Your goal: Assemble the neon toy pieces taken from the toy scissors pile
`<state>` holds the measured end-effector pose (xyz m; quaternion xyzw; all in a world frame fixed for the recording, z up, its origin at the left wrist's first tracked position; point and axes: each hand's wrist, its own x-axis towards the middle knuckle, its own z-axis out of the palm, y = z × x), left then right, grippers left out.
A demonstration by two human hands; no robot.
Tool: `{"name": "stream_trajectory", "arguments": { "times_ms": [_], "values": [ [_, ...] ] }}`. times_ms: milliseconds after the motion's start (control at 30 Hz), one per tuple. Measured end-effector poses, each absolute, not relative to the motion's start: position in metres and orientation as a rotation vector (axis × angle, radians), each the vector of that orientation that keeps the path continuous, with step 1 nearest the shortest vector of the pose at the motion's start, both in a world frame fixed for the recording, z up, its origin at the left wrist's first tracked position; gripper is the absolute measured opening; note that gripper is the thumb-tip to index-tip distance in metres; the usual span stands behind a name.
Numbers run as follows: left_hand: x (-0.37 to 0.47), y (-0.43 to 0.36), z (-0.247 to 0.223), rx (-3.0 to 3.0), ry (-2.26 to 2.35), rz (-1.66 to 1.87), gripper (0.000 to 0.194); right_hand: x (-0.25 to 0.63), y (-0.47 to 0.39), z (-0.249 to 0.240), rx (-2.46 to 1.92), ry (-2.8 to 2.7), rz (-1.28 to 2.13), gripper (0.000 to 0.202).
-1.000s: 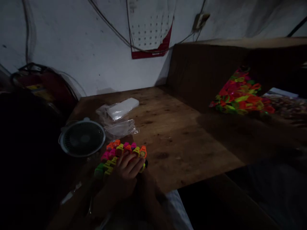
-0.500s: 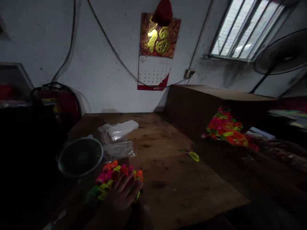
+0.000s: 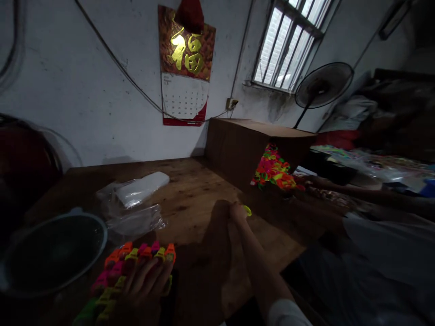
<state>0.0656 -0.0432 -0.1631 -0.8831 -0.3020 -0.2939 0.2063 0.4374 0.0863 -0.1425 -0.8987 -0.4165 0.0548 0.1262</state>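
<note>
My left hand (image 3: 146, 278) lies with fingers stretched over a block of neon plastic pieces (image 3: 118, 269) at the front left. They are orange, pink, yellow and green, set in rows, and look like small toy watches. My right arm reaches forward across the wooden table. At its end my right hand (image 3: 239, 211) is closed around a small cutting tool, apparently scissors, whose yellow handle (image 3: 248, 210) shows beside the fingers. The blades are hidden by the hand.
A cardboard box (image 3: 234, 149) on its side spills bright plastic pieces (image 3: 275, 170). Another person's arm (image 3: 353, 188) reaches toward that pile. Left are a round dark lidded container or basin (image 3: 54, 253), plastic bags (image 3: 136, 222) and a white block (image 3: 144, 188).
My right hand has come into view and reached the yellow-handled scissors. My left hand stays on the neon pieces. The view has turned right, bringing another person's arm into sight.
</note>
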Motion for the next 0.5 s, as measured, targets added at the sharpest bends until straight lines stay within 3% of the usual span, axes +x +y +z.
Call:
{"name": "stream_trajectory", "arguments": {
  "times_ms": [100,267,400,500],
  "values": [
    [0.068,-0.046,-0.157,-2.468,-0.894,-0.859,0.073,0.431,0.084,-0.15,-2.579,-1.165,0.206,0.028],
    [0.069,-0.044,-0.163,-2.558,-1.059,-0.844,0.059,0.376,0.035,-0.18,-2.281,-1.254,0.38,0.04],
    [0.066,-0.046,-0.154,-2.631,-1.145,-1.009,0.047,0.29,-0.041,-0.204,-1.458,-0.957,1.034,0.041],
    [0.061,-0.055,-0.144,-2.565,-1.274,-1.221,0.041,0.236,-0.081,-0.215,-1.198,-0.77,1.443,0.039]
  ]
}}
